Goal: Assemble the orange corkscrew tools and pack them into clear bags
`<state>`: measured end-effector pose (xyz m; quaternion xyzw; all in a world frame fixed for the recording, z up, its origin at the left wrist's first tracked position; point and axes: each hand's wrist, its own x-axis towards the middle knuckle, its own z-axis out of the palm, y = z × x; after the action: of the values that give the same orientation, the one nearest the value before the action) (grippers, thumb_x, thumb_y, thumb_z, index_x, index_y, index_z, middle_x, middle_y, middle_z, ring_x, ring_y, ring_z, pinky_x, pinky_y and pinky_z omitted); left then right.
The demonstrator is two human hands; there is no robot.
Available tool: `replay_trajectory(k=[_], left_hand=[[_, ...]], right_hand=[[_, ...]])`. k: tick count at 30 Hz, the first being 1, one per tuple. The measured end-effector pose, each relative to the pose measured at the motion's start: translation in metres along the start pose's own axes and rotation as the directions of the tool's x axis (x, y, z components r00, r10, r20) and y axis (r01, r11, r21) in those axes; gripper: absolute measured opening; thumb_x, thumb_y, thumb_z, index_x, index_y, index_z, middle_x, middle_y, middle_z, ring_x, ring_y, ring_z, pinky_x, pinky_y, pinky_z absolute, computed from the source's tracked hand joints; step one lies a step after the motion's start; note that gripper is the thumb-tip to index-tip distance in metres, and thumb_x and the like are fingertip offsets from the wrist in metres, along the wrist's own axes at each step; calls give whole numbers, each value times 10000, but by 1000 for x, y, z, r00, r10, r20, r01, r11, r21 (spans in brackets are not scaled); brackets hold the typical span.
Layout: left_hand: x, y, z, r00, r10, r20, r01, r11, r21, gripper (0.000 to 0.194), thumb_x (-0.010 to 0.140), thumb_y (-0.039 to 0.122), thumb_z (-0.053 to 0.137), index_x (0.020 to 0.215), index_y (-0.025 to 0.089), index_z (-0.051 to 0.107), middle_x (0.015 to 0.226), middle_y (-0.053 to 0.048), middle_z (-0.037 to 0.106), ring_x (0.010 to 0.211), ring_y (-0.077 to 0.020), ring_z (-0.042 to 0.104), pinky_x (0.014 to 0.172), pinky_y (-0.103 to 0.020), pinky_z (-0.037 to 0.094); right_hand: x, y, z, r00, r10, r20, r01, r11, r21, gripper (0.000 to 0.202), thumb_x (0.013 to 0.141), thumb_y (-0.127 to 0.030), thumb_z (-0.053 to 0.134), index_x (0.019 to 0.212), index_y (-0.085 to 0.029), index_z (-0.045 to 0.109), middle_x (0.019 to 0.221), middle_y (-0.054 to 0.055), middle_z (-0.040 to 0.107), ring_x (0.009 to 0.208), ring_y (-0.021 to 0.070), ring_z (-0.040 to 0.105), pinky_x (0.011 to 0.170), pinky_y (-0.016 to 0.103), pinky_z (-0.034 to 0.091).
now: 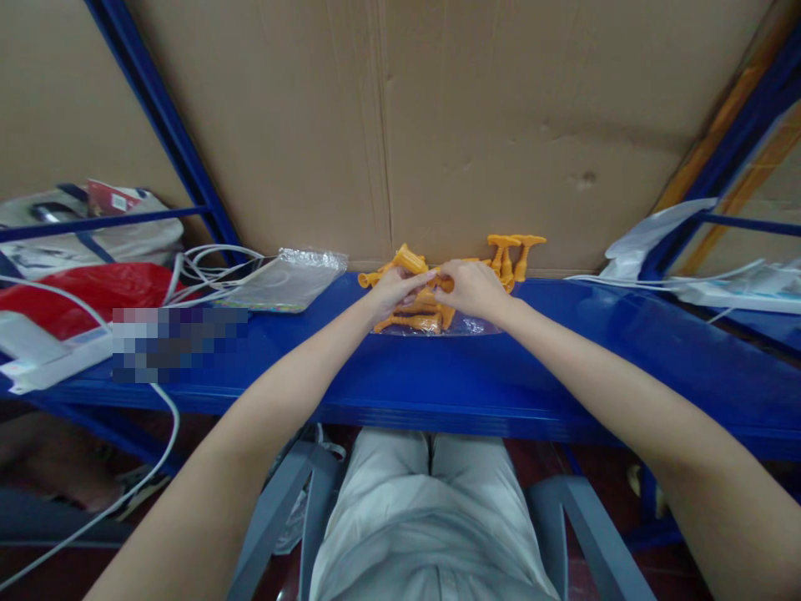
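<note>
Orange plastic pegs (418, 314) lay on a clear bag (466, 327) against the cardboard wall (438, 125); my left hand (391, 292) and right hand (471, 288) pinched one peg between them, fingers closed, best kept steady.

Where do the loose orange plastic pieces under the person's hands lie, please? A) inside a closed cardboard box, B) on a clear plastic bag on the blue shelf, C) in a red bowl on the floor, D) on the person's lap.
B: the orange plastic pieces rest on a clear plastic bag spread on the blue shelf, just below the left hand and right hand.
</note>
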<state>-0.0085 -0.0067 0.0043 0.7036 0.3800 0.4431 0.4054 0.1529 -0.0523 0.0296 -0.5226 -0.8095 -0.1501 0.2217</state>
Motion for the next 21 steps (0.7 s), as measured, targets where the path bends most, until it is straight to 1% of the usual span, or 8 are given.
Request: replay_trajectory(k=[3,5,7,10,12,15,17,21], left_hand=[[1,-1,-1,1000,5,-10,-4,984,177,292,873,424,656,741,167,615,564,26,511,375,-28,359,401,-214,298],[1,-2,-3,999,42,-17,-34,940,340,241,876,366,641,748,162,635,579,14,555,428,-60,437,459,-231,354],[2,-4,-6,992,122,-26,-90,845,527,188,844,294,647,714,158,643,604,-3,598,535,-108,536,548,-256,410],[2,-4,-11,976,217,-25,-128,662,739,156,806,247,634,676,165,656,653,-27,650,697,-176,624,664,-281,450],[1,-4,-15,976,215,-44,-92,584,806,178,823,251,591,688,170,673,699,-46,680,745,-201,644,701,-292,461],[1,-5,-22,975,185,-123,14,501,865,214,847,261,543,733,173,702,791,-85,717,813,-240,662,733,-311,474],[2,-7,-29,968,169,-186,88,466,880,222,855,266,529,782,181,721,840,-102,729,871,-259,667,755,-315,482],[4,-11,-43,954,127,-271,186,458,869,224,853,265,533,813,189,740,892,-118,738,937,-264,673,786,-297,488]], right_hand=[[-1,8,-6,999,33,-28,-34,999,-41,268,830,-313,531,954,-158,712,894,117,711,833,243,633,736,343,411],[-2,21,-13,996,76,-47,-78,995,-59,262,819,-297,537,949,-153,712,899,120,711,840,249,630,738,348,411],[-3,37,-21,991,126,-40,-128,990,-65,250,802,-294,556,941,-164,717,893,110,712,842,251,629,727,345,416],[-9,65,-37,978,189,91,-181,980,-82,240,779,-322,596,927,-188,729,863,90,712,826,244,632,683,327,430],[-14,80,-47,960,228,163,-210,971,-117,240,773,-330,605,927,-198,735,838,80,714,814,239,638,661,317,436],[-21,94,-58,909,289,300,-248,954,-169,222,760,-331,624,877,-190,748,790,87,720,765,235,648,626,309,441],[-24,97,-60,870,311,382,-257,948,-185,202,744,-327,642,832,-184,754,758,93,724,721,229,653,594,300,443],[-28,88,-58,801,319,507,-237,946,-221,152,703,-281,662,755,-169,751,718,87,727,666,218,660,543,280,436]])
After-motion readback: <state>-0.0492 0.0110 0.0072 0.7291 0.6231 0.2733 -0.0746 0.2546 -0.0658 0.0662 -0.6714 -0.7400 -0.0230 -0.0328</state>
